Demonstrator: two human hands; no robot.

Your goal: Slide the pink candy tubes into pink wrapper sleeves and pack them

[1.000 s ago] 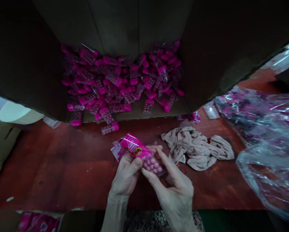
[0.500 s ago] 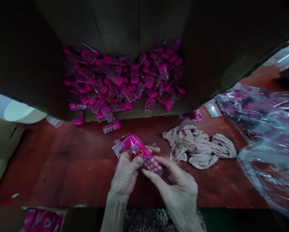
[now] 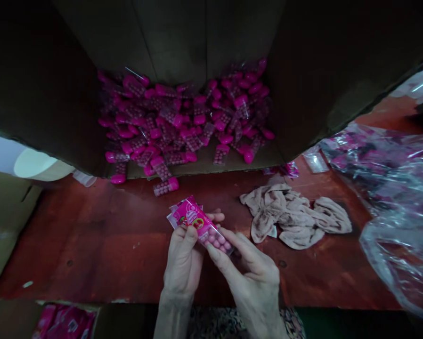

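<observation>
My left hand (image 3: 183, 256) is closed on a glossy pink printed packet (image 3: 193, 215), its thumb pressing on the packet's face. A clear container of pink balls (image 3: 218, 241) shows at the packet's lower right end, apparently within the packet's film. My right hand (image 3: 250, 268) pinches that container between thumb and fingers. Whether a cap is on it is hidden. Beyond my hands, a capped bottle of pink balls (image 3: 166, 187) lies on the red table (image 3: 101, 245), against the lip of a cardboard box.
The large cardboard box (image 3: 172, 42) lies open towards me, with many pink-capped bottles (image 3: 186, 127) heaped inside. To the right are a crumpled beige cloth (image 3: 296, 216) and a clear plastic bag (image 3: 398, 188) of pink items. A small box of pink packets (image 3: 65, 322) stands at lower left.
The container has gone further into the pink packet, and its balls now show under the film. My right hand has shifted slightly left; the packet's printed face is flatter towards me.
</observation>
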